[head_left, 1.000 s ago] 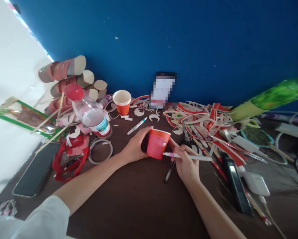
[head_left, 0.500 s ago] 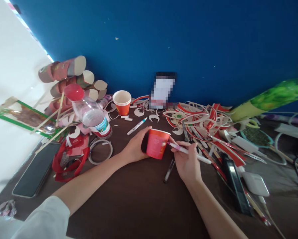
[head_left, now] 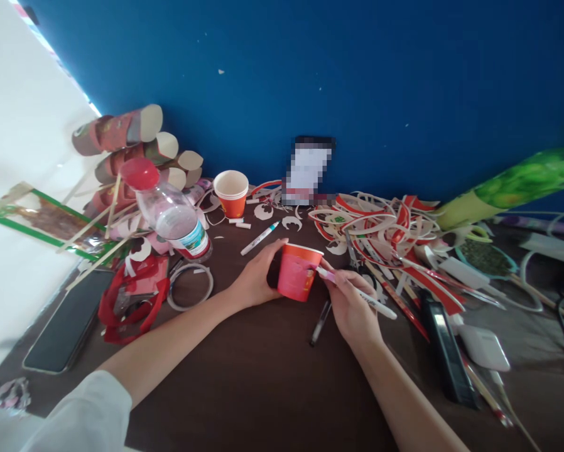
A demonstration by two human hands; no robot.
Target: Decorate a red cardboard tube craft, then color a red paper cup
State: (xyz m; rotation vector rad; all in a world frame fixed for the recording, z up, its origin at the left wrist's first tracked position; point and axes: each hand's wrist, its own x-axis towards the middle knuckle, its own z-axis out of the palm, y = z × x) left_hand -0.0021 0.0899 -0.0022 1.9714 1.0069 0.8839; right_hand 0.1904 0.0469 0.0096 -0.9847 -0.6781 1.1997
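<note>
My left hand (head_left: 256,276) wraps the left side of a red paper cup (head_left: 297,271) that stands upright on the dark brown table (head_left: 244,376). My right hand (head_left: 352,304) grips a white marker with a pink tip (head_left: 357,292). The marker's tip touches the right side of the cup, near its rim. A black pen (head_left: 319,323) lies on the table just below the right hand.
At the back left stand an orange paper cup (head_left: 232,193), a tilted water bottle with a red cap (head_left: 169,213) and stacked paper tubes (head_left: 122,135). A white marker (head_left: 260,238) lies behind the hands. Red and white paper strips (head_left: 385,229) are heaped at right, a phone (head_left: 65,320) at left.
The right hand lifted the marker from low on the cup's side to near the rim, with the marker now slanting down to the right. The left hand and cup stayed still.
</note>
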